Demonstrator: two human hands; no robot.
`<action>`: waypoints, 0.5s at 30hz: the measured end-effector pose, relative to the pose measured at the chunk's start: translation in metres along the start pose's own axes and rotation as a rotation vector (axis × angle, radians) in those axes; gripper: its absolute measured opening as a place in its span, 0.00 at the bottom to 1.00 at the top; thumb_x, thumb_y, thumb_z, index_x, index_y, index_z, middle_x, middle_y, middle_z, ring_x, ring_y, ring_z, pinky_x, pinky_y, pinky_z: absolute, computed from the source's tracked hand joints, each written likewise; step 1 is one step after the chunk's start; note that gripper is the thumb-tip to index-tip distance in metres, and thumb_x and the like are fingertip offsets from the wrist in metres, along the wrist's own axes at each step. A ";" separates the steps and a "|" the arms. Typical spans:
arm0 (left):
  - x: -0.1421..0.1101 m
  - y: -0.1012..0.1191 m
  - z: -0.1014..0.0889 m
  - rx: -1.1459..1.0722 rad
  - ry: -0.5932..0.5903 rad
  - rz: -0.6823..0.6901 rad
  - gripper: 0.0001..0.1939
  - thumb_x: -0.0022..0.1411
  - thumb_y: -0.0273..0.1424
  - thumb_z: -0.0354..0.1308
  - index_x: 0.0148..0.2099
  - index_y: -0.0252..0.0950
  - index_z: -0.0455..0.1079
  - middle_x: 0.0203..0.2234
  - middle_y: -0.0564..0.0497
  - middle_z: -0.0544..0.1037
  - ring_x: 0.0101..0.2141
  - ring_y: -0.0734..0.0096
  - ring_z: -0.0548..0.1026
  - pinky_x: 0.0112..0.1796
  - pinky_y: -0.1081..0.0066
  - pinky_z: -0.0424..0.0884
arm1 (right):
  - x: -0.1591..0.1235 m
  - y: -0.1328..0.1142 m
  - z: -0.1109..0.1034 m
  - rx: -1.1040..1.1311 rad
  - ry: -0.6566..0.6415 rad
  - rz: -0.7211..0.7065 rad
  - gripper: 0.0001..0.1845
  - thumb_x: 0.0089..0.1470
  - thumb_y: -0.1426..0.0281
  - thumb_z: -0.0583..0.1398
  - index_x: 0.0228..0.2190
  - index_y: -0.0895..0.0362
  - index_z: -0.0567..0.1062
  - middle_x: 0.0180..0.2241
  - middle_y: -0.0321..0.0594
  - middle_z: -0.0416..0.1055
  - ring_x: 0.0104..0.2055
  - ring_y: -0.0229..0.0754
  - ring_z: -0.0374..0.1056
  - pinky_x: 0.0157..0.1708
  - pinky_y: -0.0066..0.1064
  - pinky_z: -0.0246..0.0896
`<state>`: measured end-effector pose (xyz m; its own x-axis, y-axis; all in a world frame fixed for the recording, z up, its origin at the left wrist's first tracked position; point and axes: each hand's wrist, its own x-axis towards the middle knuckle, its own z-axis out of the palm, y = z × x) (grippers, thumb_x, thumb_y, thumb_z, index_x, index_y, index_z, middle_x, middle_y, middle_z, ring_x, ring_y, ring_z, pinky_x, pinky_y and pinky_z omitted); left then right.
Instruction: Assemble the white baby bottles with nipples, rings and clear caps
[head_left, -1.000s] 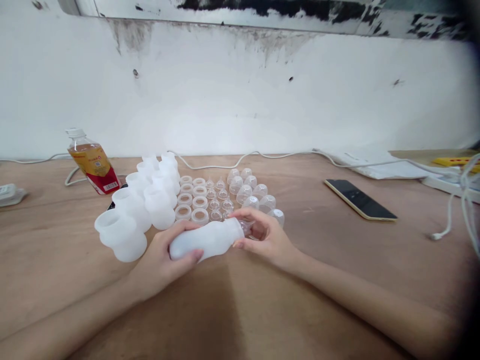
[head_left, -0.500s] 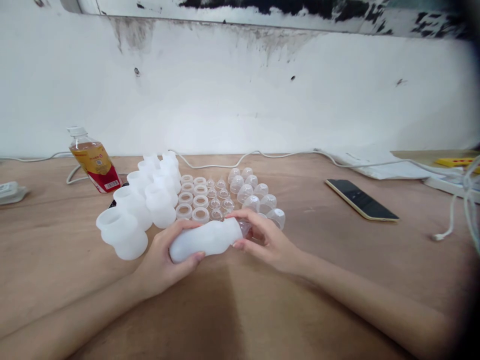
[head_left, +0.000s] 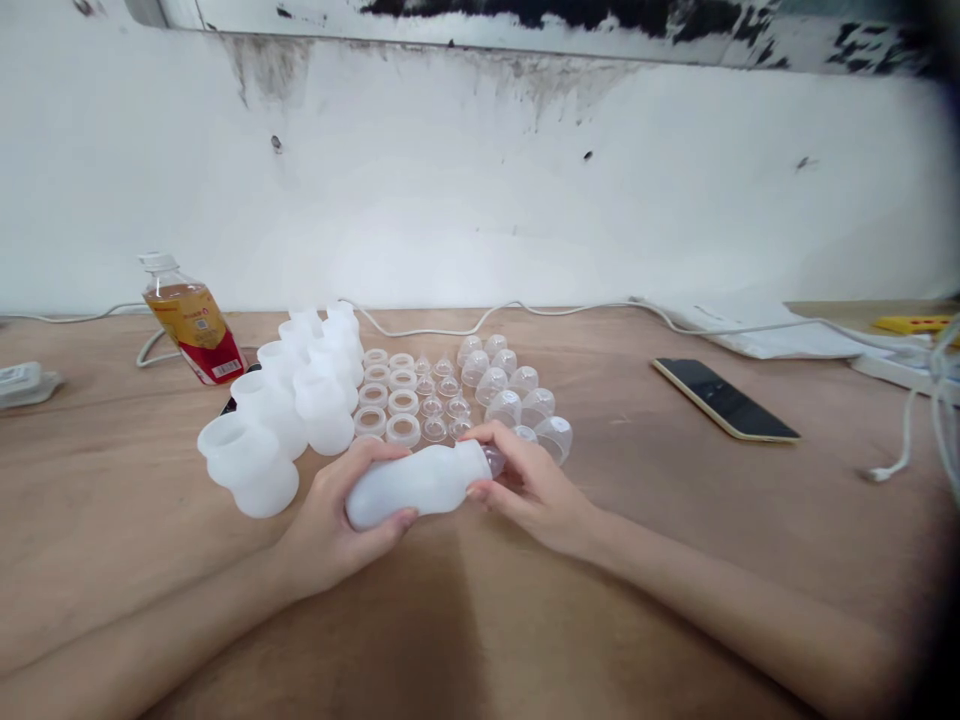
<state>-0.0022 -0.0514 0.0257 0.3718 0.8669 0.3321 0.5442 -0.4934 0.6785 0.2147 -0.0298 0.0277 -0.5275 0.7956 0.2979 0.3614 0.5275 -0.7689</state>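
Note:
A white, translucent baby bottle (head_left: 416,483) lies sideways in the air, its base wrapped by my left hand (head_left: 337,510). At the bottle's collar end, the fingers of my right hand (head_left: 529,490) close around the collar, and a clear nipple (head_left: 493,459) pokes out between them. Behind my hands stand rows of white bottle bodies (head_left: 324,405). To their right are flat collar rings (head_left: 403,430), clear nipples (head_left: 433,428) and clear dome caps (head_left: 554,438), several of each, laid out in columns.
A drink bottle (head_left: 196,325) leans at the back left. A phone (head_left: 724,400) lies on the right of the wooden table (head_left: 600,620). White cables (head_left: 480,328) run along the wall, near a white paper or bag (head_left: 757,330). A white plug-like block (head_left: 26,384) is at far left.
Both hands keep hold of the baby bottle, with only a slight shift of the right fingers at its collar. The whole view has drifted a little.

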 end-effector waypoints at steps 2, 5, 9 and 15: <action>0.001 0.001 0.000 -0.005 0.001 -0.018 0.15 0.52 0.35 0.54 0.42 0.37 0.61 0.36 0.51 0.72 0.34 0.67 0.71 0.34 0.71 0.67 | 0.000 -0.002 -0.001 -0.034 -0.002 -0.020 0.15 0.51 0.65 0.55 0.41 0.56 0.63 0.37 0.42 0.64 0.35 0.39 0.62 0.28 0.27 0.61; 0.002 0.001 0.000 -0.022 0.009 -0.060 0.15 0.52 0.36 0.53 0.43 0.38 0.61 0.38 0.50 0.71 0.36 0.65 0.70 0.36 0.69 0.67 | 0.000 -0.006 -0.004 -0.012 -0.031 -0.082 0.22 0.52 0.67 0.53 0.49 0.55 0.58 0.46 0.46 0.58 0.46 0.44 0.58 0.36 0.32 0.62; 0.001 0.000 0.000 -0.036 0.015 -0.053 0.15 0.52 0.35 0.53 0.43 0.38 0.61 0.38 0.49 0.71 0.37 0.65 0.70 0.36 0.69 0.67 | -0.001 -0.005 -0.005 0.132 0.034 -0.037 0.24 0.48 0.69 0.57 0.48 0.51 0.58 0.44 0.43 0.60 0.43 0.42 0.61 0.32 0.30 0.64; -0.003 -0.001 0.000 -0.011 0.022 0.014 0.15 0.51 0.35 0.54 0.42 0.37 0.61 0.36 0.50 0.71 0.35 0.66 0.70 0.33 0.71 0.67 | 0.003 -0.001 -0.004 0.261 0.044 0.124 0.14 0.40 0.65 0.63 0.30 0.55 0.66 0.27 0.35 0.66 0.26 0.35 0.64 0.21 0.25 0.61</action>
<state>-0.0035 -0.0535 0.0242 0.3631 0.8612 0.3556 0.5308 -0.5049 0.6807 0.2160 -0.0267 0.0318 -0.4556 0.8645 0.2122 0.2080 0.3351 -0.9189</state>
